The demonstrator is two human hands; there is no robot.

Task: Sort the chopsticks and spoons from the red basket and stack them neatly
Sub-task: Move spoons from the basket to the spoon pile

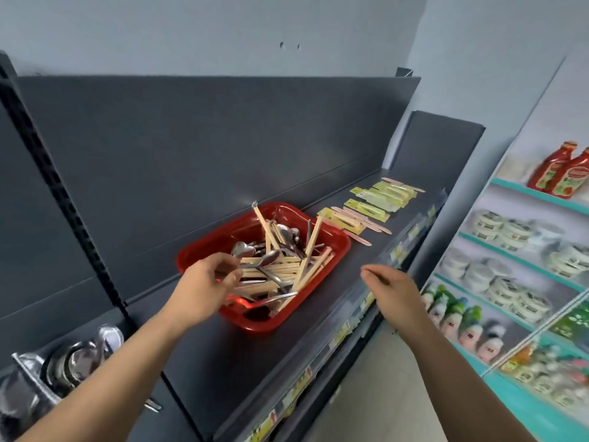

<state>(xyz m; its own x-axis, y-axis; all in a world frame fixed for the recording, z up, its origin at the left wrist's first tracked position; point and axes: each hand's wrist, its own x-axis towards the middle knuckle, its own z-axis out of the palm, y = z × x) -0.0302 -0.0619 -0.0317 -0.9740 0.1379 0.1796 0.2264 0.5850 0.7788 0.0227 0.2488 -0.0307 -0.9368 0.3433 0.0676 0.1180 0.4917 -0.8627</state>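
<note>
Left hand [207,282]: reaches over the near left part of the basket, fingers bent in toward the thumb, a narrow gap between them. The fingertips are right at the cutlery; whether they pinch anything cannot be told.
Right hand [393,290]: hangs over the front edge of the shelf, right of the basket and apart from it. The fingers are loosely stretched leftward with the thumb close under them, and nothing shows in its grip.
Basket [255,328]: red, rectangular, on the shelf at a slant, with one corner toward the back panel.
Chopsticks [274,269]: pale wood, inside the basket. Most lie flat in a loose heap and a few stand tilted, leaning out above the rim.
Spoons [285,232]: metal, in the basket, mixed among and under the chopsticks, bowls pointing various ways.
Shelf [223,371]: dark grey, with a clear strip of yellow labels [350,320] along its front edge.
Packets [369,212]: yellow-green flat packs with pale sticks, laid in a row on the shelf beyond the basket, to the right.
Back panel [191,138]: dark grey, upright behind the shelf.
Metal ware [83,352]: shiny round pieces at the lower left, blurred.
Side rack [526,266]: teal-edged shelves at the right, with red bottles [561,173] on top, round tubs [500,224] below and small bottles [462,323] lower still.
</note>
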